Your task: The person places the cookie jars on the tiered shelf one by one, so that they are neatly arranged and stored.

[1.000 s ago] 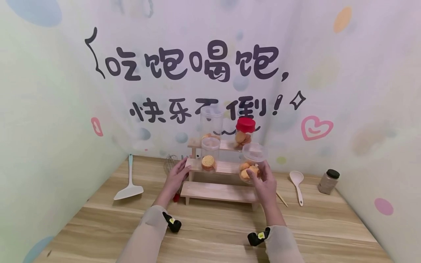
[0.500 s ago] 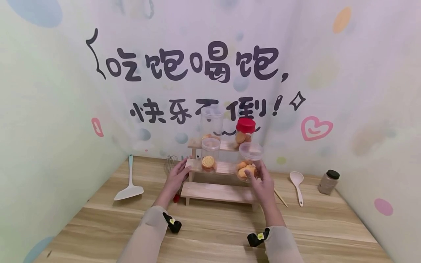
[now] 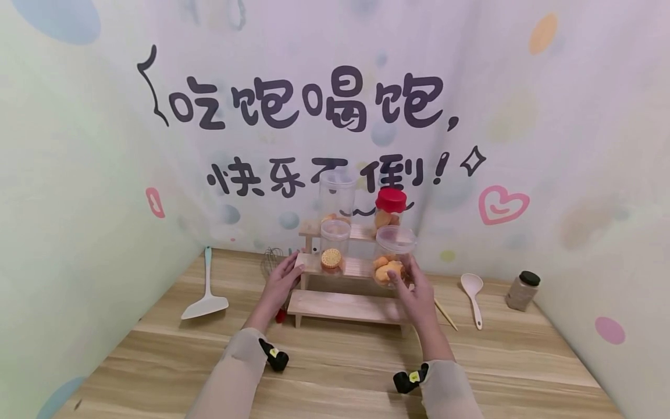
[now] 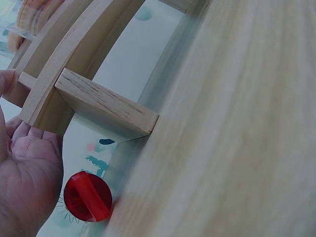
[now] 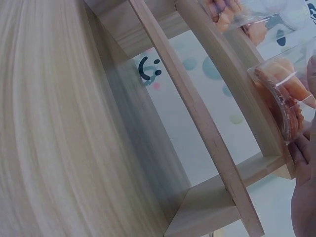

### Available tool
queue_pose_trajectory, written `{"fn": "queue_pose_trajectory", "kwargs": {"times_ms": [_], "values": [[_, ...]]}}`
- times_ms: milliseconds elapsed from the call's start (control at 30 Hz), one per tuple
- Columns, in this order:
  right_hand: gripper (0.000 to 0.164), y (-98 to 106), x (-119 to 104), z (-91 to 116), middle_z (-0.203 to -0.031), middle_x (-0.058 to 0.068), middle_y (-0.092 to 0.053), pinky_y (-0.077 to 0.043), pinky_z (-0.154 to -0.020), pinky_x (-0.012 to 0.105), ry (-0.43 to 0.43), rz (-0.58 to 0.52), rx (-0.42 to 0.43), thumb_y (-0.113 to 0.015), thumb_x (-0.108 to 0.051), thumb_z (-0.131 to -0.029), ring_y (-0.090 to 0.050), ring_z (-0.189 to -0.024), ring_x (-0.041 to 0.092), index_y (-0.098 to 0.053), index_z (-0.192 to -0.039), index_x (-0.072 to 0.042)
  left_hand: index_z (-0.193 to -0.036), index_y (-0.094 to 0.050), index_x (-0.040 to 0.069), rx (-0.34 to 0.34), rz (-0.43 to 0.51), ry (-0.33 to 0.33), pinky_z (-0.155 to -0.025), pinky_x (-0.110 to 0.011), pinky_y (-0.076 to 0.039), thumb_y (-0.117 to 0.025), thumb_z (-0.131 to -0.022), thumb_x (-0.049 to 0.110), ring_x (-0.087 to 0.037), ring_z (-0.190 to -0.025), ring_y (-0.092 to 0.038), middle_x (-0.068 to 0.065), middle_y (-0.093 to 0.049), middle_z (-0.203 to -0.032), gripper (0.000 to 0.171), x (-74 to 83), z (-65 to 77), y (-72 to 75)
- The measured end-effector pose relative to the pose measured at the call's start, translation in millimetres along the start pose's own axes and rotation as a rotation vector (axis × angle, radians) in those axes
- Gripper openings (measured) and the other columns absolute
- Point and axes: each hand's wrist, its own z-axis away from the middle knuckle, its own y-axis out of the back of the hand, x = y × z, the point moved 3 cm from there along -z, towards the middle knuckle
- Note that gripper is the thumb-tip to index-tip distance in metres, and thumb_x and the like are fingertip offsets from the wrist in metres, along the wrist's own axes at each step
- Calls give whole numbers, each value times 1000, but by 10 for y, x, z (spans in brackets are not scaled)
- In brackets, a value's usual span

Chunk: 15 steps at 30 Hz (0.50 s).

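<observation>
A three-step wooden display stand (image 3: pixel 348 305) stands on the table. My left hand (image 3: pixel 277 285) grips the left end of its middle shelf, thumb and fingers around the board end in the left wrist view. With my right hand (image 3: pixel 420 297) I hold a clear plastic jar (image 3: pixel 395 247) of cookies at the right end of that shelf. In the right wrist view the jar's base (image 5: pixel 281 98) is at the shelf board; whether it bears on the wood I cannot tell. A smaller clear jar (image 3: pixel 335 235) with round biscuits stands on the same shelf's left part.
On the top shelf stand a tall clear jar (image 3: pixel 337 198) and a red-lidded jar (image 3: pixel 391 201). A spatula (image 3: pixel 206 299) and a whisk (image 3: pixel 272 259) with a red end (image 4: pixel 88 196) lie left. Right are chopsticks (image 3: pixel 446 314), a spoon (image 3: pixel 473 291) and a black-lidded jar (image 3: pixel 522 291).
My right hand has moved the cookie jar leftward over the middle shelf, and the jar has become more upright. My left hand has stayed at the shelf's left end.
</observation>
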Motion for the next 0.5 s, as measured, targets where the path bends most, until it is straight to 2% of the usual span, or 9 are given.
{"fn": "queue_pose_trajectory", "kwargs": {"times_ms": [100, 200, 300, 500], "values": [[54, 10, -17, 2, -135, 7, -64, -52, -88, 31, 28, 8, 7, -71, -27, -96, -63, -110, 23, -53, -145, -15, -157, -35, 12, -5, -3, -2, -114, -44, -38, -63, -101, 28, -29, -144, -37, -12, -33, -161, 65, 4, -1, -2], [55, 14, -26, 3, -138, 5, -62, -51, -87, 26, 33, 10, 0, -70, -28, -97, -63, -110, 23, -51, -147, -14, -157, -35, 11, -11, 5, -4, -114, -43, -38, -62, -101, 27, -28, -145, -36, -12, -32, -161, 64, 7, -1, -5], [54, 15, -24, 1, -135, 2, -64, -49, -84, 22, 29, 7, -3, -69, -30, -97, -62, -106, 19, -52, -147, -16, -157, -33, 10, -27, 13, 4, -115, -43, -36, -61, -102, 25, -29, -145, -34, -13, -30, -162, 64, 49, 16, -9], [48, 10, -42, -10, -126, 4, -67, -49, -78, 21, 71, 10, 11, -71, -25, -96, -60, -98, 19, -57, -141, -13, -158, -29, 7, -39, -8, 22, -115, -45, -35, -58, -104, 22, -31, -146, -32, -14, -28, -162, 63, 71, 15, -7]]}}
